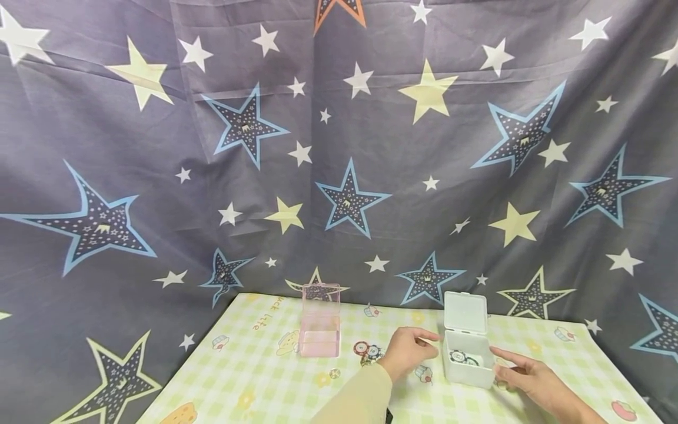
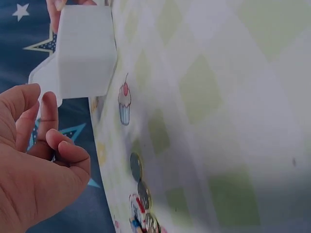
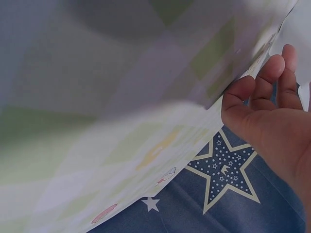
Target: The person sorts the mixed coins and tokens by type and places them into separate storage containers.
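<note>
A white lidded box (image 1: 468,376) stands on the table with its lid (image 1: 465,313) raised at the back. Inside it lie poker chips (image 1: 459,357). My left hand (image 1: 410,352) hovers just left of the box, fingers loosely bent and holding nothing; the left wrist view shows a gap between that hand (image 2: 46,167) and the box (image 2: 86,53). On the box's other side, my right hand (image 1: 529,381) rests its fingertips against the right wall. Bent, relaxed fingers of the right hand (image 3: 272,104) show beside the box (image 3: 295,39) in the right wrist view.
Left of my left hand lie several poker chips (image 1: 361,348), partly hidden by the hand, and a small gold-coloured disc (image 1: 335,373). A pink see-through box (image 1: 319,347) with a raised lid stands farther left. A starred curtain (image 1: 371,141) hangs behind the checked tablecloth (image 1: 254,359).
</note>
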`<state>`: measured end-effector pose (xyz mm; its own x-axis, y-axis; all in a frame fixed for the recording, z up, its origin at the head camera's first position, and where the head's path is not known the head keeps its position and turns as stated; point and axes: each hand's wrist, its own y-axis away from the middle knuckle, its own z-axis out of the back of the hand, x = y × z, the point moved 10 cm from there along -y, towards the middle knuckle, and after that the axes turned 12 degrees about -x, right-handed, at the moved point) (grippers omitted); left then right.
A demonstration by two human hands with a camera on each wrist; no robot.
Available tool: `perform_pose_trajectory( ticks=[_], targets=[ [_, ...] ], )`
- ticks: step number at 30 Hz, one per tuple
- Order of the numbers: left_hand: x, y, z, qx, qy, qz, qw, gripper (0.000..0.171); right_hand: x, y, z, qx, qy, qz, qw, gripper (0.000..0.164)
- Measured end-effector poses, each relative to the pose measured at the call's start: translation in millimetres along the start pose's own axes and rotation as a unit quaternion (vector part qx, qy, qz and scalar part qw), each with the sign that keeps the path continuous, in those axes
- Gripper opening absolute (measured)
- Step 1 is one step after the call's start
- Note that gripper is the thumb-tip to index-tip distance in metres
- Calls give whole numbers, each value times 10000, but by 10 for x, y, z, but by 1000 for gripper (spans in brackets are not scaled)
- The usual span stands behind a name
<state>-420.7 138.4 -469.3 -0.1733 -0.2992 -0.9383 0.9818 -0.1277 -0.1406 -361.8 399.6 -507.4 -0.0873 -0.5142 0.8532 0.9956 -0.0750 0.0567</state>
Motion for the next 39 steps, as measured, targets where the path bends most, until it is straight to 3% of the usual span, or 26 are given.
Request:
perform_pose_trajectory(
  ticks=[7,13,17,23,26,28,31,34,39],
  targets=[
    [-60,-5,354,72,-6,-184,9998,22,-48,13,42,-31,84,-166,9998,72],
    [-29,-89,873,-170,-288,-522,9981,23,-34,12,60,-83,201,-178,9996,72],
    [44,-86,1280,-221,-779,-722,9941,25,-3,15,39,-99,222,-135,9996,72],
    [132,9,1883,-415,-1631,-1055,9801,23,39,37,42,-43,275,-37,9996,71],
    [199,91,2073,-575,-2083,-1220,9687,19,32,46,40,-3,331,-61,9994,70],
    [284,155,2124,-551,-2234,-1161,9662,19,17,48,32,1,349,-110,9993,70],
    [401,243,2074,-326,-2274,-1070,9674,23,19,41,22,8,371,-68,9993,70],
    [465,295,1912,-16,-2249,-1069,9685,30,34,28,29,-43,327,5,9995,70],
    [511,279,1538,255,-2552,-1261,9583,41,37,27,25,-135,215,0,9997,70]
  ],
)
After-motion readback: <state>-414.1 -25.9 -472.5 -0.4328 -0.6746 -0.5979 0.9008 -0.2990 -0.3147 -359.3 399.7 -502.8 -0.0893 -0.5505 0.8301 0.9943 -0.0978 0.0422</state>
